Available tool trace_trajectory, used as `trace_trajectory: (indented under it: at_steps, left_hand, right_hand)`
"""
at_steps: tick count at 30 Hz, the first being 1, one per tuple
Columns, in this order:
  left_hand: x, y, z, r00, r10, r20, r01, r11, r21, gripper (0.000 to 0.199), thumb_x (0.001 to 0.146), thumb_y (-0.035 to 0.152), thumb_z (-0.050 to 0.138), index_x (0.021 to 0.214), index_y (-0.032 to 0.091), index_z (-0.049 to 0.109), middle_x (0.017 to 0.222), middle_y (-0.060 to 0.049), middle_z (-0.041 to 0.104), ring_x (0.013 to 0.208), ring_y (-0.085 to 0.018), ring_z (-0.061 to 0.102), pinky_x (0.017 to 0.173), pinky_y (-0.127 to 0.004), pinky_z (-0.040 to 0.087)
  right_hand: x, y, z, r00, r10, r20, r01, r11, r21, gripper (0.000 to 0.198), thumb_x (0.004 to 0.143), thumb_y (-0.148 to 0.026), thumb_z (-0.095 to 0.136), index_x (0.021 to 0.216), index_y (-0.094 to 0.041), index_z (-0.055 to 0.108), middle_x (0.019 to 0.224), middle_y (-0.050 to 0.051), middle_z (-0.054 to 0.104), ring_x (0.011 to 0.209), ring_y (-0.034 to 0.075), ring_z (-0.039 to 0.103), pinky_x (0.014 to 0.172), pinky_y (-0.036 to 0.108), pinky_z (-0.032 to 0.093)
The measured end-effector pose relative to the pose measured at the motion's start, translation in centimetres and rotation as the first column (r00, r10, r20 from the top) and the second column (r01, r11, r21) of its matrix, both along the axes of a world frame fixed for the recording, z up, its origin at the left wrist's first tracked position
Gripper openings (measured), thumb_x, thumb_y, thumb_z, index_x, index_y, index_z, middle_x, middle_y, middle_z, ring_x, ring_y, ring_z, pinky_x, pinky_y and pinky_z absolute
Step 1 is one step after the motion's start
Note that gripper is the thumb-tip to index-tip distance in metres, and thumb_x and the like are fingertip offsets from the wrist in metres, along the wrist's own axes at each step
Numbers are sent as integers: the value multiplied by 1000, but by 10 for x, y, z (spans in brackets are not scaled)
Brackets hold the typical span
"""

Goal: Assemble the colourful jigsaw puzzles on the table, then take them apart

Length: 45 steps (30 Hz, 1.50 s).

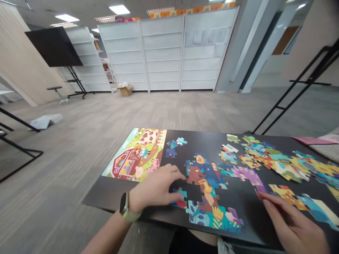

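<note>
My left hand [159,185] reaches over the table with thumb and fingers apart. Its thumb is over a red and teal puzzle piece [181,198] left of a gap in the partly joined puzzle [209,197]; whether they touch I cannot tell. That puzzle shows a brown bear, a yellow jar and blue sea plants. A purple strip of pieces [242,173] runs off its upper right. At the strip's lower end, my right hand [293,220] pinches a purple puzzle piece [259,187] between thumb and forefinger; the fingertips partly cover it.
Loose puzzle pieces [280,158] are heaped on the right of the black table [119,192]. A few blue pieces [171,152] lie near its far edge. A farm picture [143,153] lies on the left. Beyond stand white shelves [164,53] and a screen [54,46].
</note>
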<state>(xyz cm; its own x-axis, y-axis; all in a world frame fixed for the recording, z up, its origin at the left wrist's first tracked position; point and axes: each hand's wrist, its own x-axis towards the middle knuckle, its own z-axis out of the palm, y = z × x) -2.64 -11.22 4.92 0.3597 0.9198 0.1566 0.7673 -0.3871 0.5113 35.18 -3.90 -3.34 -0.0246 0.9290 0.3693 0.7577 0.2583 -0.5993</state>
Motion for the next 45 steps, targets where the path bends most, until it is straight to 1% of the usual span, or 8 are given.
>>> trace_trajectory:
  at_steps: [2, 9, 22, 27, 32, 36, 40, 45]
  left_hand:
    - [8, -24, -13, 997, 74, 31, -73, 997, -25, 53, 80, 40, 80, 128, 24, 63, 117, -8, 65, 106, -28, 59, 91, -39, 48]
    - [18, -48, -44, 934, 286, 213, -297, 955, 20, 32, 90, 28, 70, 121, 26, 63, 115, -7, 66, 106, -27, 59, 95, -40, 48]
    - [22, -56, -42, 932, 296, 209, -323, 939, 113, 55, 81, 18, 71, 132, 27, 54, 122, -8, 60, 116, -28, 56, 104, -43, 44]
    - [28, -64, -38, 923, 319, 215, -357, 918, 171, 48, 80, 16, 66, 126, 27, 58, 123, -9, 59, 118, -28, 55, 105, -43, 43]
    - [34, -70, -54, 830, 455, 324, -546, 782, 301, 18, 83, 10, 47, 86, 23, 59, 89, -5, 62, 89, -23, 60, 80, -35, 48]
    - [30, -69, -73, 753, 553, 356, -657, 654, 374, 23, 84, 11, 38, 64, 23, 38, 60, 1, 45, 58, -16, 48, 58, -29, 36]
    - [28, -69, -80, 733, 608, 307, -679, 624, 385, 26, 82, 16, 38, 60, 23, 27, 51, 3, 31, 48, -14, 35, 51, -29, 24]
    - [33, -68, -77, 735, 636, 237, -672, 631, 388, 26, 81, 17, 41, 59, 22, 28, 52, 3, 34, 48, -14, 37, 52, -29, 24]
  right_hand:
    - [7, -1, -5, 999, -30, -29, 29, 999, -27, 43, 83, -63, 52, 103, -30, 72, 104, 6, 78, 95, 32, 73, 81, 43, 58]
    - [-15, 4, 0, 994, 109, 14, -109, 994, 17, 39, 82, -57, 52, 97, -27, 72, 99, 6, 78, 80, 26, 74, 78, 40, 59]
    - [-9, 3, 9, 982, 178, -59, -178, 984, -6, 39, 84, -56, 53, 96, -27, 74, 97, 5, 79, 79, 24, 75, 70, 32, 61]
    - [-10, 3, 8, 981, 190, -40, -190, 982, 20, 39, 84, -56, 51, 95, -27, 74, 97, 6, 79, 78, 25, 75, 67, 33, 61]
    - [-8, 7, 4, 979, 204, -27, -204, 979, 26, 39, 85, -56, 50, 96, -27, 73, 96, 6, 78, 79, 25, 74, 71, 35, 61]
    - [-8, 8, -2, 970, 243, -9, -243, 969, 47, 39, 88, -54, 47, 98, -26, 72, 101, 7, 77, 87, 26, 74, 80, 39, 61]
    - [-7, 6, -9, 953, 297, 51, -301, 950, 86, 38, 91, -54, 45, 103, -27, 70, 109, 7, 76, 101, 29, 71, 88, 45, 60]
    - [-2, 12, -21, 903, 422, 79, -429, 887, 171, 34, 92, -53, 49, 108, -31, 70, 107, 4, 76, 98, 28, 72, 84, 44, 61]
